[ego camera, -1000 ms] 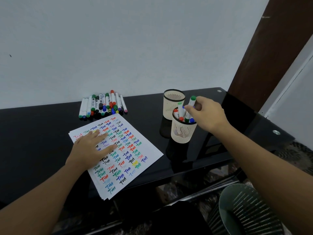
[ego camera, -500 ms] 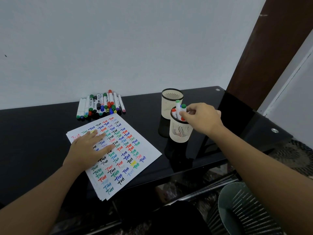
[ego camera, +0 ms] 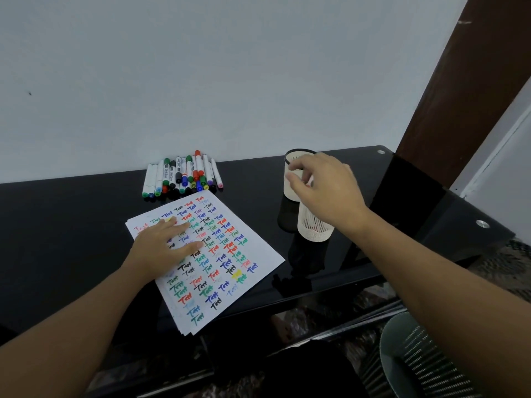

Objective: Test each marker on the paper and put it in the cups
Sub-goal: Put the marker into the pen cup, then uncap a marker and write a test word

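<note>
We hold our right hand (ego camera: 324,193) over the near cup (ego camera: 315,228), its fingers (ego camera: 293,177) loosely curled and apparently empty, though we cannot tell for sure since the hand hides the cup's mouth. Our left hand (ego camera: 163,248) lies flat on the paper (ego camera: 258,254), fingers (ego camera: 184,225) spread, pinning the sheet to the table (ego camera: 71,225). We judge the step in hand to be leaving the cup and reaching for another marker, so we should lift the hand straight up, clear of the rim, before crossing left, because the light perforated cup would tip easily on the glossy black glass. The far cup (ego camera: 290,179) stands just behind, touching or nearly touching the near one. The untested markers (ego camera: 181,175) lie in a tight row at the far edge, just beyond the paper: slim white barrels with coloured caps, round and prone to rolling, so we should pinch one mid-barrel. The paper is a thin stack, filled with coloured test words.
</note>
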Demonstrator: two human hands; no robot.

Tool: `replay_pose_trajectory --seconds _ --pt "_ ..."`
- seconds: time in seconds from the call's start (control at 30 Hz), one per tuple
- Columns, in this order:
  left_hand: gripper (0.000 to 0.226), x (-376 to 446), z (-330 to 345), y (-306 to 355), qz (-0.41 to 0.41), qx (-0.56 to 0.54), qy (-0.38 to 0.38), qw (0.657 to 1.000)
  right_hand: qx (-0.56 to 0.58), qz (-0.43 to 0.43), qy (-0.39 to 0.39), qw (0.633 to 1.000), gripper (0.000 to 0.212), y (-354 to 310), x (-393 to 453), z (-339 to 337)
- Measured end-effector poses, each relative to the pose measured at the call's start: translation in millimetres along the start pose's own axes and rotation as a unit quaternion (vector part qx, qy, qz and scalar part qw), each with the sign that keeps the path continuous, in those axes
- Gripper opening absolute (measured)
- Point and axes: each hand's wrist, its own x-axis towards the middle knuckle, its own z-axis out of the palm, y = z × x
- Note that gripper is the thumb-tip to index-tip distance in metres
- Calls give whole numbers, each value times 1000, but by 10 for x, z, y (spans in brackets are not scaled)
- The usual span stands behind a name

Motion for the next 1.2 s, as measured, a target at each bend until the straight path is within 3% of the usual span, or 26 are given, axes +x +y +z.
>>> replay_pose_trajectory --seconds 0.1,0.23,0.33,0.47,0.8,1.2 --pt "82 34 -106 -4 -10 -33 -33 999 62 -76 -10 995 19 -248 57 178" --pt "76 72 -200 -103 -7 -17 0 1000 94 -140 -120 978 30 -546 120 544" --pt "84 118 -218 -261 -24 46 15 999 89 -109 -207 968 44 -642 157 912" --pt "88 98 -166 -412 -23 34 32 999 87 -29 -263 960 44 -531 262 1455" --pt "77 116 -57 -524 -6 15 81 997 33 17 -269 962 49 -360 859 2287" --pt "71 153 -41 -557 -6 15 93 996 -21 -19 -234 972 37 -269 1003 2422"
